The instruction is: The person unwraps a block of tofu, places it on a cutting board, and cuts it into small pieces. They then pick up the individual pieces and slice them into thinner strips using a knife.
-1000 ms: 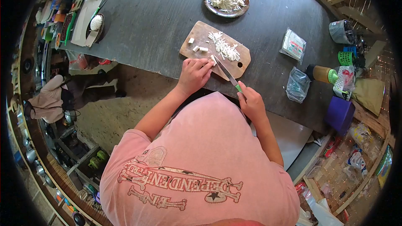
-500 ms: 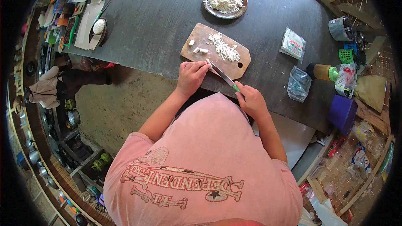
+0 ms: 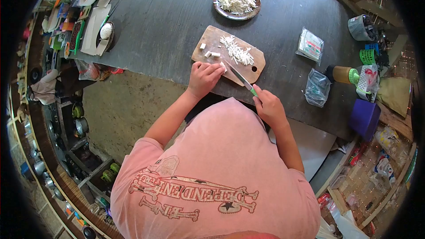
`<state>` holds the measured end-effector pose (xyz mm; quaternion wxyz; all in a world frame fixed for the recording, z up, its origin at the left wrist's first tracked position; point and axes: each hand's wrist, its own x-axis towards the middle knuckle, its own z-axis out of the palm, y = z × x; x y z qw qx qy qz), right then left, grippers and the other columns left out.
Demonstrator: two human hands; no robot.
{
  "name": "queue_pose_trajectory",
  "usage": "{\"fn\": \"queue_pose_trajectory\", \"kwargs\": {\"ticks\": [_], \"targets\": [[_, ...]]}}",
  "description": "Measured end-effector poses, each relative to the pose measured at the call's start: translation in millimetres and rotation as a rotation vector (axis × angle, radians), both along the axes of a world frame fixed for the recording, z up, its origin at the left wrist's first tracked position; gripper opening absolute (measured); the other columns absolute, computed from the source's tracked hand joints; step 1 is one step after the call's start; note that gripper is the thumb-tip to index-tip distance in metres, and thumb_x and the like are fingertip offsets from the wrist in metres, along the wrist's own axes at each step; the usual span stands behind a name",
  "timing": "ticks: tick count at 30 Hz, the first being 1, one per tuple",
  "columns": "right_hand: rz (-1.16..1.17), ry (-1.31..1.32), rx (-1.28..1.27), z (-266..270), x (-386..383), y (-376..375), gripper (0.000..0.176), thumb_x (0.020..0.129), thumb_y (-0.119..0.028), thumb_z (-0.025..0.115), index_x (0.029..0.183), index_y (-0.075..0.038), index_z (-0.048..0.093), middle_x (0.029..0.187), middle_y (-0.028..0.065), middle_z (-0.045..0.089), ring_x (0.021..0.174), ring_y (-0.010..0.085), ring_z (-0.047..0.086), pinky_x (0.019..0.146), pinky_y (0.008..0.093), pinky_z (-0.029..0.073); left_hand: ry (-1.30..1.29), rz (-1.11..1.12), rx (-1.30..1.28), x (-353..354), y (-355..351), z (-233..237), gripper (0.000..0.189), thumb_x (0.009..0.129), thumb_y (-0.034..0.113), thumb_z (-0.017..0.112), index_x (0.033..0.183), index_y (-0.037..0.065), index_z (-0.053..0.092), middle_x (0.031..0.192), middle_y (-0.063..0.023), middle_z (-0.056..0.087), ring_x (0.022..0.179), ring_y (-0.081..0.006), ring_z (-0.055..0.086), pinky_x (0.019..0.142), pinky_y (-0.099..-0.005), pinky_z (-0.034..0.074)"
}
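Observation:
My right hand (image 3: 269,106) grips the green handle of a knife (image 3: 241,78), its blade slanting across the near edge of a wooden cutting board (image 3: 208,38). Beside the blade tip, the closed fingers of my left hand (image 3: 206,79) pinch a white piece of food (image 3: 223,65) against the board. A few white blocks (image 3: 215,54) lie on the board's left half. Toward its right sits a loose pile of thin white strips (image 3: 239,54). Beyond the board, a dark plate (image 3: 218,11) carries a heap of similar white shreds (image 3: 237,0).
On the right of the dark table (image 3: 164,31) are a plastic-wrapped packet (image 3: 310,45), a clear bag (image 3: 317,88) and a green-capped bottle (image 3: 343,74). A purple container (image 3: 365,120) stands at the right edge. At the far left, a small bowl (image 3: 106,33) rests near other kitchenware.
The knife and my right hand have shifted slightly right and toward me, the blade drawing a little away from my left fingers. My left hand has barely moved.

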<state>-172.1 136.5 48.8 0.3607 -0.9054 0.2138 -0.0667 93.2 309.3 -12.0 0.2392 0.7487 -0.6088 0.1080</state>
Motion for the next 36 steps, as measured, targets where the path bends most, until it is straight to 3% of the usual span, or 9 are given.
{"fn": "queue_pose_trajectory", "kwargs": {"ticks": [30,36], "targets": [[-0.101,0.121,-0.177,20,15,61,0.047,0.101,-0.015,0.074,0.147,-0.008,0.068,0.096,0.0134,0.069,0.079,0.0379,0.073,0.069,0.048,0.06,0.116,-0.056,-0.143,16,1,-14,0.013,0.093,0.027,0.086,0.105,0.025,0.081,0.11,0.0124,0.079,0.096,-0.0112,0.069,0.094,-0.0385,0.045],[-0.065,0.223,-0.358,28,19,71,0.047,0.103,-0.013,0.073,0.149,-0.008,0.067,0.094,0.0115,0.066,0.073,0.0358,0.071,0.064,0.0472,0.059,0.156,-0.094,-0.119,21,1,-13,0.016,0.09,0.026,0.086,0.105,0.025,0.08,0.107,0.0129,0.079,0.094,-0.0107,0.069,0.093,-0.0387,0.045]]}}
